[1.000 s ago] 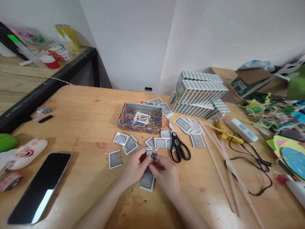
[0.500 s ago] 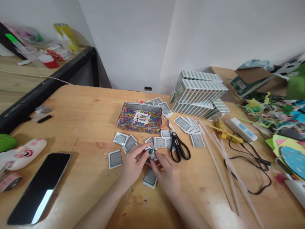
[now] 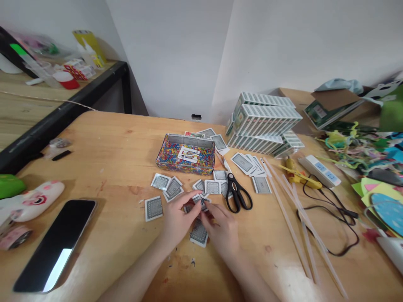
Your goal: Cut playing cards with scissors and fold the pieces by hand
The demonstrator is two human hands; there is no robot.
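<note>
My left hand [image 3: 179, 217] and my right hand [image 3: 223, 225] meet over the middle of the table, closed on a small grey-backed playing card [image 3: 206, 205] between the fingertips. Fingers hide part of it. Below it a patterned card piece [image 3: 199, 235] lies face down. Similar pieces lie around my hands, such as a single card [image 3: 154, 208] at the left and another card [image 3: 213, 187] above. Black-handled scissors [image 3: 238, 196] rest beside my right hand, their blades pointing away. Behind stands a colorful open box [image 3: 185, 169] holding a face-up card [image 3: 189, 154].
Stacked packs of playing cards [image 3: 267, 121] stand by the wall, with fanned cards [image 3: 244, 162] in front. On the right lie clear sticks [image 3: 302, 214], a yellow glue gun [image 3: 294, 173] and a power strip [image 3: 319, 170]. A phone [image 3: 56, 245] lies at the left.
The view has shifted slightly. My fingertips have moved a little on the card, the left thumb turning, while both hands stay in the same place.
</note>
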